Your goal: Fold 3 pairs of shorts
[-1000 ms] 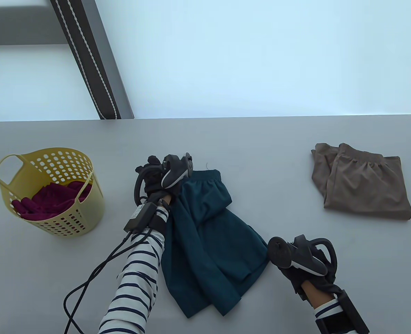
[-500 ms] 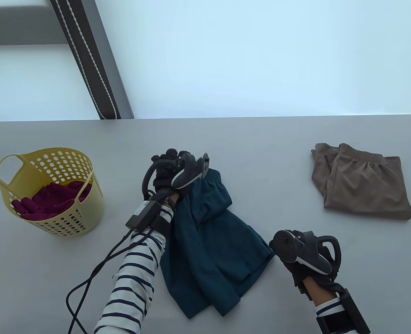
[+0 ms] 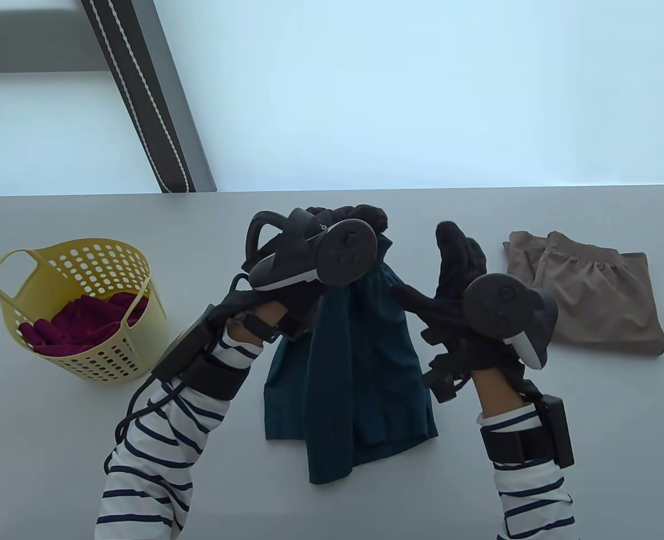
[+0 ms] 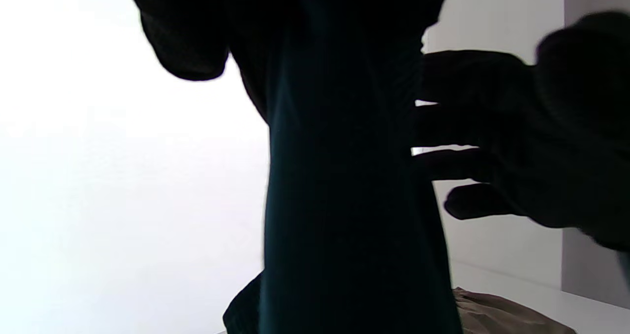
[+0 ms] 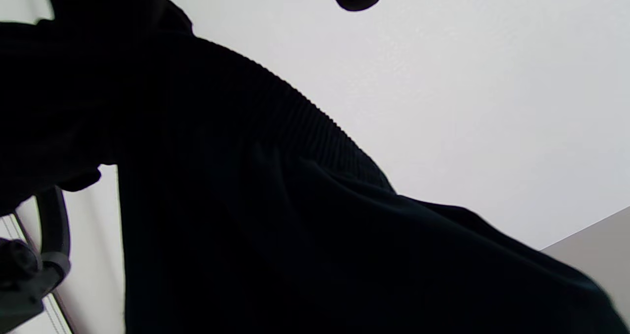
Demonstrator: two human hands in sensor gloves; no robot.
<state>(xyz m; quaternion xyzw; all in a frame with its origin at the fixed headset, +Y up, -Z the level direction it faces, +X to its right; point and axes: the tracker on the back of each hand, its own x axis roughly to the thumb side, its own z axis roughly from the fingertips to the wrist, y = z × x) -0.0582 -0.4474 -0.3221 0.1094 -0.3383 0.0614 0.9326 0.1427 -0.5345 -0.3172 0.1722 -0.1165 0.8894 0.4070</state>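
Right hand (image 3: 456,292): fingers straight, spread, beside teal shorts (image 3: 360,360).
Left hand (image 3: 332,236): grips teal shorts' top, hanging over table (image 3: 56,439).
Tan shorts (image 3: 585,298): folded, right.
Basket (image 3: 79,306): yellow; maroon shorts (image 3: 79,326) inside.
Writing: none legible.

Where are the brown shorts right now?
In the table view, the brown shorts lie folded on the table's right side, just beyond the raised right hand, far from the yellow basket.

Teal shorts (image 3: 360,360): lifted by the waistband, hanging lengthwise, hems near the desk's near edge. Tan shorts (image 3: 591,298): folded flat, toward desk's right edge. Maroon shorts (image 3: 79,326): crumpled inside a yellow basket (image 3: 112,360), desk's left side.
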